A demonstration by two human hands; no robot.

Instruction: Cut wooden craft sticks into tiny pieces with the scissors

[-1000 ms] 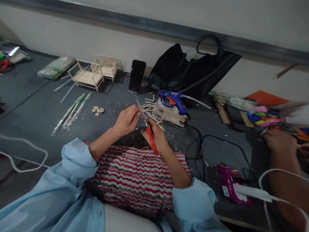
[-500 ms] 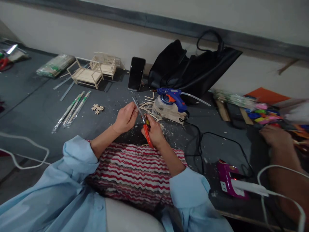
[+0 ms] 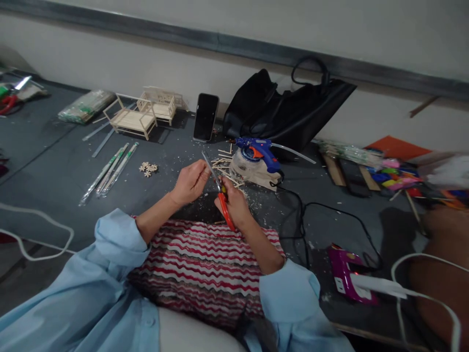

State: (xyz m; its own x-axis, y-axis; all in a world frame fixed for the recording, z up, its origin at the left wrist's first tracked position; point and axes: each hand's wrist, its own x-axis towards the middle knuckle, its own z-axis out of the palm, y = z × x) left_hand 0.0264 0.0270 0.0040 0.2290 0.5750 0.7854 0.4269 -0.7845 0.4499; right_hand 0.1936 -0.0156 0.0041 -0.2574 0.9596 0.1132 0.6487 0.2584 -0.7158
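Note:
My right hand (image 3: 237, 205) grips a pair of scissors (image 3: 226, 213) by the red handles, with the blades angled up and to the left. The blades look nearly together. My left hand (image 3: 191, 184) is pinched right beside the blades; whatever sits between its fingertips is too small to make out. Just beyond both hands lie thin cut wooden sticks (image 3: 222, 165) and pale scraps. A blue glue gun (image 3: 261, 147) rests on a clear round container (image 3: 242, 165) to the right of the sticks. Little wooden flower shapes (image 3: 148, 169) lie left of my left hand.
Two miniature wooden furniture frames, one a bench (image 3: 132, 120), stand at the back near a propped phone (image 3: 205, 117) and a black bag (image 3: 271, 112). Wrapped sticks (image 3: 110, 171) lie left. A black cable (image 3: 302, 215) runs to a purple power strip (image 3: 348, 274). Another person's arm (image 3: 441, 274) is at right.
The scissor blades have come closer together, while my hands stay almost in place. At the right, the other person's hand has drawn back from the colourful items. The view has tilted slightly upward.

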